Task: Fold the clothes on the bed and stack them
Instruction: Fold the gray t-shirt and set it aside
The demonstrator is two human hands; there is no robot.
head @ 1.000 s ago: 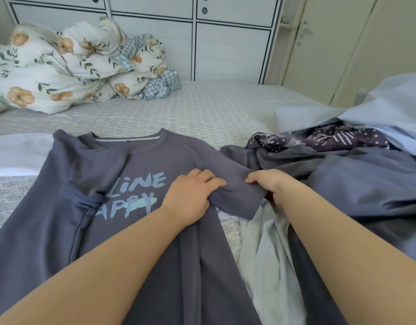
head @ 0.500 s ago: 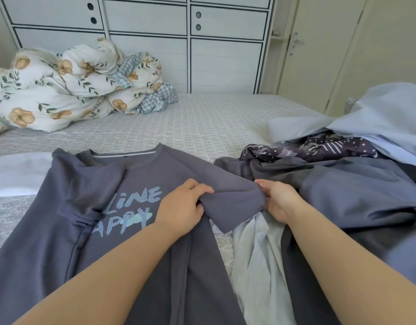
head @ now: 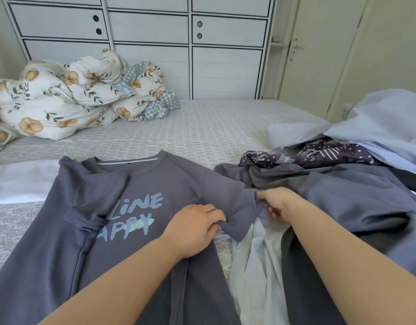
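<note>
A grey-blue T-shirt [head: 155, 184] with pale blue lettering lies face up on the bed, its left sleeve folded in over the chest. My left hand [head: 192, 228] pinches the lower edge of its right sleeve [head: 228, 198]. My right hand [head: 275, 202] grips the outer end of the same sleeve, which is lifted slightly off the bed. To the right lies a loose pile: a grey-blue garment [head: 350, 200], a dark patterned one [head: 308, 156], a pale blue one [head: 378, 123]. A whitish cloth [head: 258, 266] lies between my forearms.
A crumpled floral duvet [head: 68, 99] sits at the bed's far left. A white folded cloth [head: 19, 181] lies at the left edge. The patterned bed sheet [head: 202, 132] is bare beyond the shirt. White cabinets [head: 190, 55] and a door [head: 315, 55] stand behind.
Both hands have taken hold of the right sleeve's end and drawn it a little up and rightward; the camera has tilted up slightly.
</note>
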